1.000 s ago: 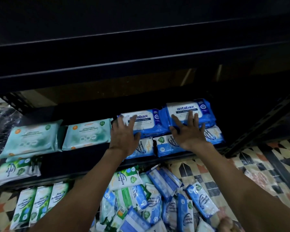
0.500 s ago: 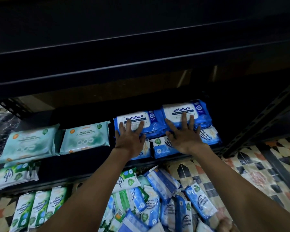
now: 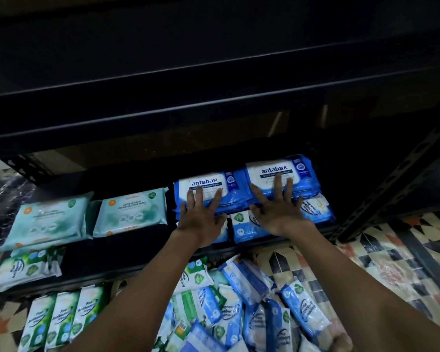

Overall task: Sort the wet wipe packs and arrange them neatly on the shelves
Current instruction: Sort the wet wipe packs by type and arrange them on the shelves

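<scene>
Two blue antabax packs lie side by side on the black shelf (image 3: 127, 252). My left hand (image 3: 201, 219) rests flat, fingers spread, on the left antabax pack (image 3: 208, 184). My right hand (image 3: 277, 212) lies flat on the right antabax pack (image 3: 277, 171). Smaller blue packs (image 3: 244, 227) sit in front of them, partly hidden by my hands. Two teal packs (image 3: 132, 214) (image 3: 48, 222) lie further left on the same shelf. A loose heap of blue and green packs (image 3: 239, 308) lies on the floor below.
A green-white pack (image 3: 23, 268) sits at the shelf's left front. Three green packs (image 3: 59, 321) stand in a row on the tiled floor (image 3: 391, 262). A dark upper shelf (image 3: 214, 97) overhangs. A black upright post (image 3: 404, 179) rises at right. A dark plastic bag (image 3: 3, 204) lies far left.
Both hands have slid a little back toward me over the antabax packs, and the view has shifted slightly.
</scene>
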